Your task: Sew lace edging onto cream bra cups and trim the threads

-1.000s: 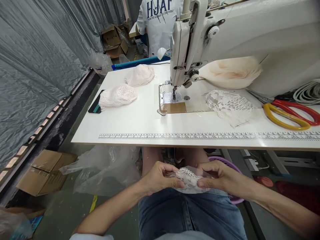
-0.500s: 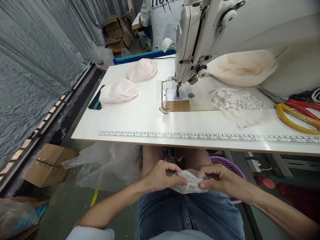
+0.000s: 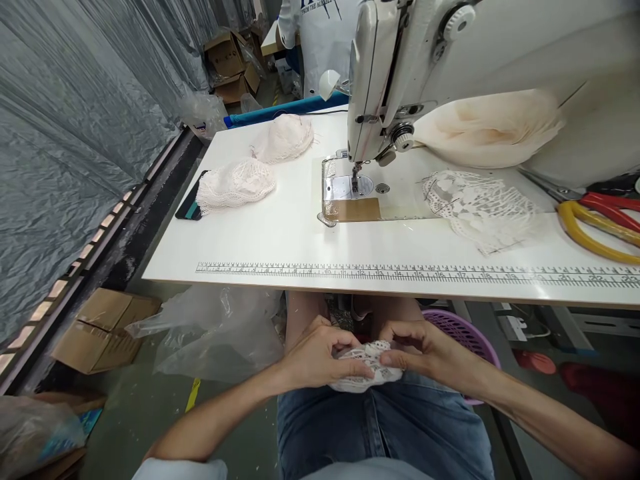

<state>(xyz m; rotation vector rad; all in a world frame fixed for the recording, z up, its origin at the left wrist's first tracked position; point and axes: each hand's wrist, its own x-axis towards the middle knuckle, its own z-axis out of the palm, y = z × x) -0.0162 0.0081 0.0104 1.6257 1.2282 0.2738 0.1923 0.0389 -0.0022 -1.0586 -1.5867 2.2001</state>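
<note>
Since the earlier frame, the right hand (image 3: 431, 353) is moving nearer the left hand (image 3: 317, 357). Both grips are pinching the white lace piece (image 3: 373, 379) at lower centre; seeming light, soft, easily snagged, it is probably needing gentle edge holding.

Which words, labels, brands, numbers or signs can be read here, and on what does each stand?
"FROM THE AU": co-worker's white shirt; the rest is blurred, large letters above are cut off.
"13", "14", "15", "16", "17": ruler scale along the front edge of the table; some other numbers are too small to read surely.
Sewing machine: no readable brand.
</note>
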